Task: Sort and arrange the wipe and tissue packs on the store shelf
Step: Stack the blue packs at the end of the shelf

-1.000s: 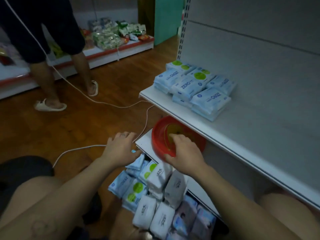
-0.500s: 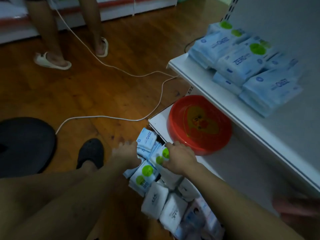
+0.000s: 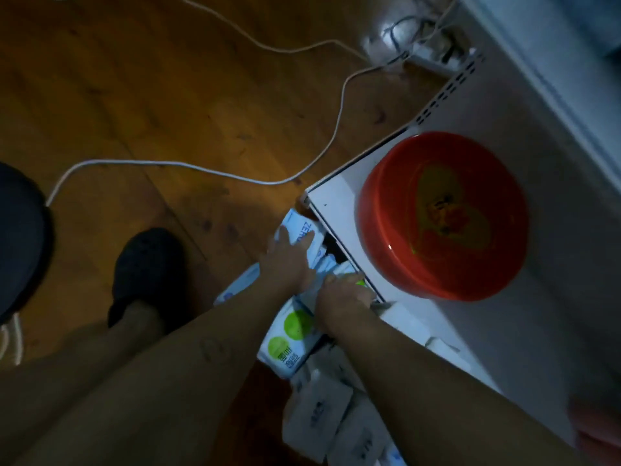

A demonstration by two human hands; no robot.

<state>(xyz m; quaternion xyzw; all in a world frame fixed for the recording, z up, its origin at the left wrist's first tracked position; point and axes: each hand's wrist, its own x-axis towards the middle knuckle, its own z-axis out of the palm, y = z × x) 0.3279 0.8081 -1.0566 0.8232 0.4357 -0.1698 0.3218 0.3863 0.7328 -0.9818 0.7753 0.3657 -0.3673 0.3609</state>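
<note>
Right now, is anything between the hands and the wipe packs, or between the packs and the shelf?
Nothing separates them: the left hand rests on the packs and the right hand grips some. On the shelf, the bowl fills the corner beside the pile, so packs would likely have to go past it.

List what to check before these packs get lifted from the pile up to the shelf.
1. Grip of right hand: ok, its fingers curl round the gripped pack.
2. Grip of left hand: cannot tell, it lies on the ZERO pack and the thumb is hidden.
3. Room on lower shelf: not ok at the corner, the red bowl takes up most of it.
4. Path clear of white cable: ok, it lies on the floor apart from the pile.
</note>
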